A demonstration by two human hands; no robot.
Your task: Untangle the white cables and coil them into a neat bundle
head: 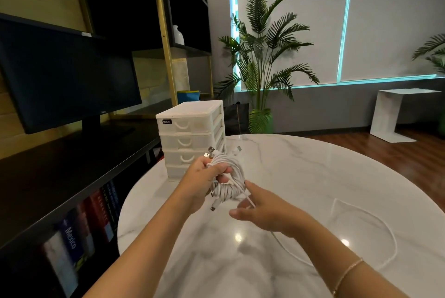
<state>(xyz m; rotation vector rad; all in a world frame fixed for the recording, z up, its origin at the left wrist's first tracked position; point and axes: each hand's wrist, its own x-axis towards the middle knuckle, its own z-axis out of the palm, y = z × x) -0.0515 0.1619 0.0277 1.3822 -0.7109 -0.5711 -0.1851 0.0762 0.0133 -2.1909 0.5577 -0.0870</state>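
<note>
The left hand [201,182] is gripping a coiled bundle of white cables [227,177] just left of the frame's centre, fingers curled around the upper part of the loops. The right hand [260,211] is reaching in from the lower right, just beside the bundle, with its fingers mostly straight and relaxed; a loose white strand [249,200] is running from the bundle across its fingers, and whether they are pinching it cannot be told. Several plug ends are sticking out above and below the coil. The bundle is being held above a round white marble table [301,177], not resting on it. A long slack length of cable [385,225] is lying in a wide curve on the tabletop at the lower right. A thin bracelet [346,273] is sitting on the right wrist.

Just behind the bundle, a small white plastic drawer unit [190,129] is standing at the table's left edge. A dark monitor [67,76] is sitting on a black shelf in the upper left, with books [79,237] lined up beneath it at the lower left. A tall palm plant [262,56] is standing in front of the blinds at upper centre, and a white side table [395,114] is standing on the wooden floor at the right.
</note>
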